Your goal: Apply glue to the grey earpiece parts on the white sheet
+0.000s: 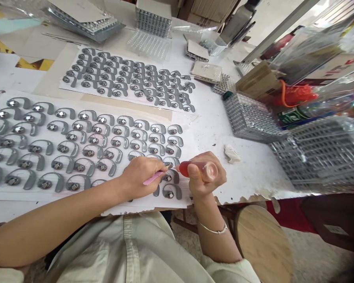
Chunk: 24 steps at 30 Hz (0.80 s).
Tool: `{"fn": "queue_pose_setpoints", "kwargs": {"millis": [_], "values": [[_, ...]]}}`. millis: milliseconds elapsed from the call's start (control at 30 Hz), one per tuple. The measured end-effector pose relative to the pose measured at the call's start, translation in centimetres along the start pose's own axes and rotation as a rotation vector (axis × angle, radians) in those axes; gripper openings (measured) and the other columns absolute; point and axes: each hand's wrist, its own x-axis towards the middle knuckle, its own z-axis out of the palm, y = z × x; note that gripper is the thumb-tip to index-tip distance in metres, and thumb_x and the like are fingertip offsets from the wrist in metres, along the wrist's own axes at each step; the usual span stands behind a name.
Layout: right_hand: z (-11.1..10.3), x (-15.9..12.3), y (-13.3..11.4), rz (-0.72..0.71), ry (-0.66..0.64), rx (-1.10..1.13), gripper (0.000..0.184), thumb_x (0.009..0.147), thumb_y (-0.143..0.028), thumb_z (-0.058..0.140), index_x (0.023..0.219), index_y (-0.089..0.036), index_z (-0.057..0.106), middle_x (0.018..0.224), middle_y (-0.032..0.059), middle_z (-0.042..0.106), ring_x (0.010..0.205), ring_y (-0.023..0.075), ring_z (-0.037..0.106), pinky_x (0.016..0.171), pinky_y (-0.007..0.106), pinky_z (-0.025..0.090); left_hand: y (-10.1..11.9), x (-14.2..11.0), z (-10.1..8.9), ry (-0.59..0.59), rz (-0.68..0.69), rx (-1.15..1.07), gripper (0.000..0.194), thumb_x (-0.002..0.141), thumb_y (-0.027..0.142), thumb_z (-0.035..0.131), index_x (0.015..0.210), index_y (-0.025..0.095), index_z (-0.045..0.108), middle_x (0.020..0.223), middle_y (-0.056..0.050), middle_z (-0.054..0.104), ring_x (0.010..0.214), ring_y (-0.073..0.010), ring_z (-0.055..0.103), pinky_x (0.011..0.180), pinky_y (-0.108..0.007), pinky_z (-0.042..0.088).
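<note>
My left hand [143, 176] is closed around a thin pink stick [153, 178], its fingertips over the right end of a white sheet [149, 106]. My right hand [209, 181] grips a small clear squeeze bottle [199, 169] with reddish liquid, tilted so that its narrow tip points left toward my left fingertips. Beneath both tips lie grey hook-shaped parts [175, 188], each with a round shiny metal piece at one end. Rows of the same parts cover the sheet; my left hand and forearm hide some. Whether the bottle tip touches a part, I cannot tell.
Farther back lies a second sheet of hook-shaped parts [124, 74]. Stacked clear trays [250, 114] and a wrapped tray stack [324, 153] stand at right, near a cardboard box [258, 80]. Crumpled tissue [231, 153] lies near my right hand. A round wooden stool [262, 243] is below the table edge.
</note>
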Motion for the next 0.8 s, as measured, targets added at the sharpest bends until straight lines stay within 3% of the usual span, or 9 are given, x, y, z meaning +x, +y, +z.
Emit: {"fn": "queue_pose_setpoints", "kwargs": {"millis": [800], "values": [[0.37,0.07,-0.10,-0.015,-0.021,-0.001,0.009,0.080,-0.019,0.065,0.079,-0.020,0.056,0.061,-0.0016,0.059,0.057,0.0130,0.052,0.051,0.030,0.042,0.14,0.41,-0.47,-0.008,-0.114,-0.141,0.013,0.080,0.013,0.059,0.085,0.014,0.071,0.069,-0.002,0.070,0.054,-0.0122,0.062,0.052,-0.022,0.046]]}}
